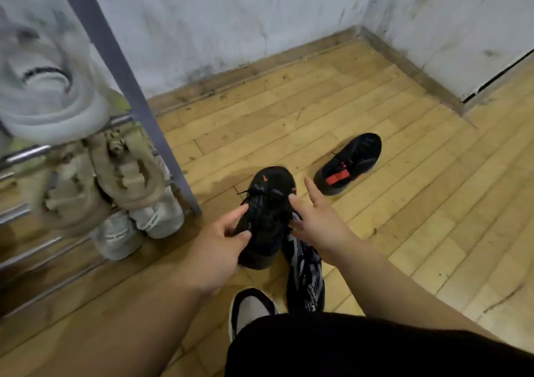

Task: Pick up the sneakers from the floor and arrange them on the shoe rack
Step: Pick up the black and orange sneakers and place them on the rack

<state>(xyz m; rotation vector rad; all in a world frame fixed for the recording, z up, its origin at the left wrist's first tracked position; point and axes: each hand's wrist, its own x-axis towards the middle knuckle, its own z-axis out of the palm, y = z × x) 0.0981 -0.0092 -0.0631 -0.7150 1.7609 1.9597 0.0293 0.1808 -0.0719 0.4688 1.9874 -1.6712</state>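
Note:
A black sneaker with orange marks is in the middle of the view, gripped on its left side by my left hand. My right hand is open, its fingertips touching the shoe's right side. Its mate, a black sneaker with a red tongue, lies on the wooden floor farther right. A black-and-white patterned sneaker lies on the floor just below my right hand. The shoe rack with metal rails and a grey post stands at the left.
On the rack sit beige shoes, white sneakers below them and a blurred white shoe on top. A grey-and-black shoe is near my dark-clothed leg. Walls meet in a corner at the back right.

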